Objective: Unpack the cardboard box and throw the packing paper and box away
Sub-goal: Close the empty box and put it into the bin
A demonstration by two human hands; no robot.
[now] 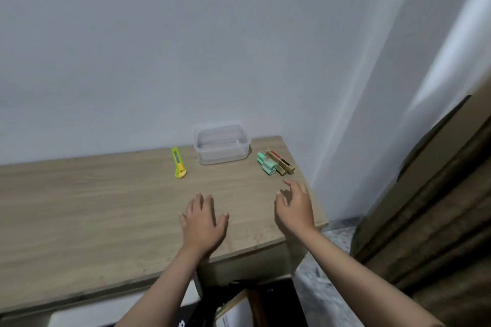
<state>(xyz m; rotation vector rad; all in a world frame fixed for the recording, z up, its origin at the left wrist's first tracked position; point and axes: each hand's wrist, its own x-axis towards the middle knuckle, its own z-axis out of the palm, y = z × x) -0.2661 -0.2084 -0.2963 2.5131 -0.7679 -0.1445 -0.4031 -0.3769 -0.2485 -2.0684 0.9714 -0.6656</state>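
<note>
My left hand (203, 221) hovers flat over the wooden table (93, 207), fingers spread, holding nothing. My right hand (296, 206) is beside it near the table's right edge, fingers apart and empty, just short of some small green and brown packets (275, 162). A clear plastic container (221, 145) stands at the back against the wall. A yellow-green box cutter (178, 163) lies to its left. Below the table's front edge, part of a cardboard box (236, 310) with a white label shows in a dark bag.
A white wall (186, 48) runs behind the table. A brown curtain (438, 207) hangs at the right. Speckled floor (326, 273) shows between the table and the curtain.
</note>
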